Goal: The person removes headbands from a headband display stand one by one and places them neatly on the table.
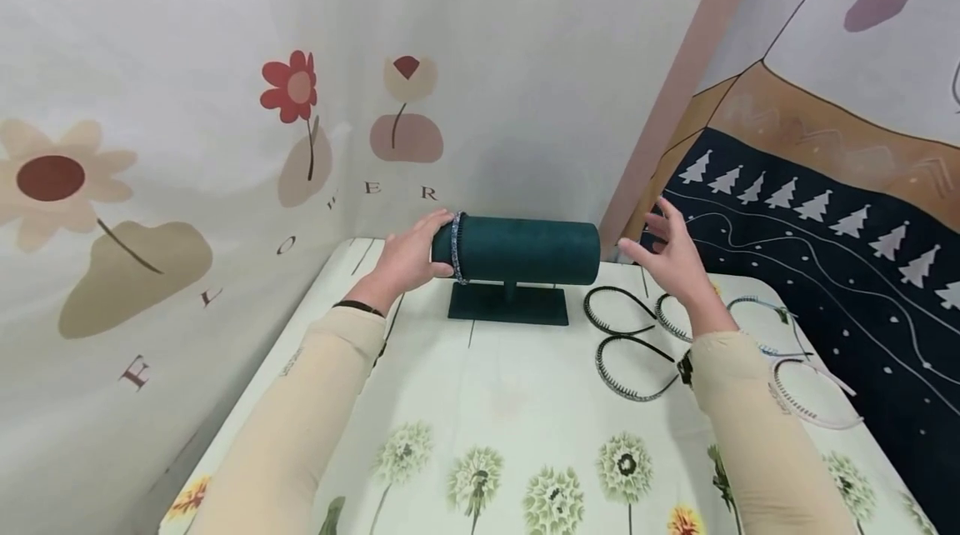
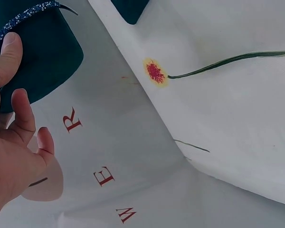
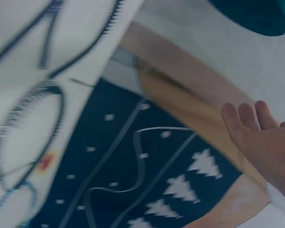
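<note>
A dark green velvet display roll [image 1: 536, 250] lies level on a flat-based stand [image 1: 510, 303] at the back of the table. Around its left end sits a glittery blue headband [image 1: 457, 247] with small teeth. My left hand [image 1: 411, 258] spans that end, fingers over the top and thumb on the front. In the left wrist view, the thumb [image 2: 8, 59] lies along the green fabric with its tip at the glittery band; the ring and little fingers stand off loosely. My right hand [image 1: 672, 258] hovers beyond the roll's right end, holding nothing, fingers apart.
Black toothed headbands [image 1: 636, 396] lie on the right of the table, with a blue one [image 1: 765, 348] and a pale pink one [image 1: 813, 418] beside my right forearm. A flower-print cloth [image 1: 495, 389] covers the table. Printed curtains [image 1: 540, 68] hang close behind and left.
</note>
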